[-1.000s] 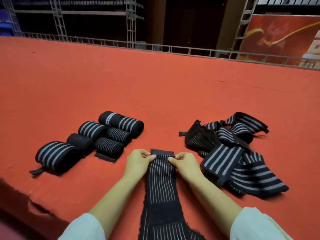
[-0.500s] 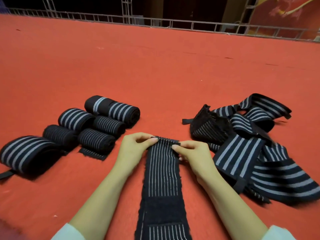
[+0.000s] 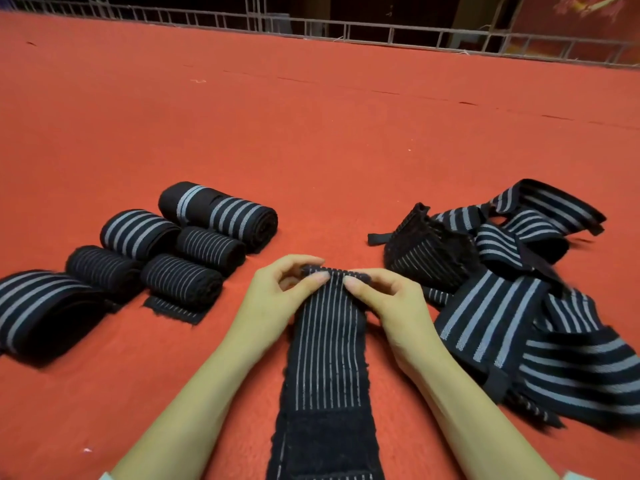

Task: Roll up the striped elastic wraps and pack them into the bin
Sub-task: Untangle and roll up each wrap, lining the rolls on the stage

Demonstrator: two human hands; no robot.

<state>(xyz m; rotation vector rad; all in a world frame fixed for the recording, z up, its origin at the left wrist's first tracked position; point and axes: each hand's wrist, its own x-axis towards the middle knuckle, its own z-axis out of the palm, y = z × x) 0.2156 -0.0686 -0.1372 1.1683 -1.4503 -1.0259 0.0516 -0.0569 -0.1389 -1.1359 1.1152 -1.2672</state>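
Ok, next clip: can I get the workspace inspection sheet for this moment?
Surface: red cloth-covered table.
Job's things: flat wrap lying lengthwise toward the person, far end curled over; six rolled wraps at left; unrolled pile at right; bin not in view.
Clutter: one small lint fleck.
Grippers: left hand and right hand both pinch the flat wrap's far end.
Cables: nothing seen.
Surroundings: metal railing along the far edge, dark beyond.
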